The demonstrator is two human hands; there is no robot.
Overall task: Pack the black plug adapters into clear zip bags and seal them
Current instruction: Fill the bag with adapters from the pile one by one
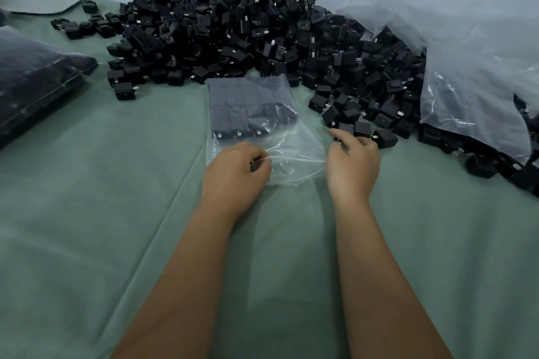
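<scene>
A clear zip bag (256, 114) lies flat on the green cloth, its far half filled with neat rows of black plug adapters. My left hand (236, 169) pinches the near open rim of the bag. Just right of the bag's mouth, my right hand (353, 160) curls its fingers over loose adapters (361, 128) at the near edge of the heap; whether it holds one is hidden. A large heap of black plug adapters (248, 32) fills the back of the surface.
A filled bag of adapters (35, 81) lies at the left edge. A big crumpled clear plastic sack (472, 76) spills adapters at the right. A grey flat piece (40, 0) sits at the back left. Green cloth (116, 213) covers the near area.
</scene>
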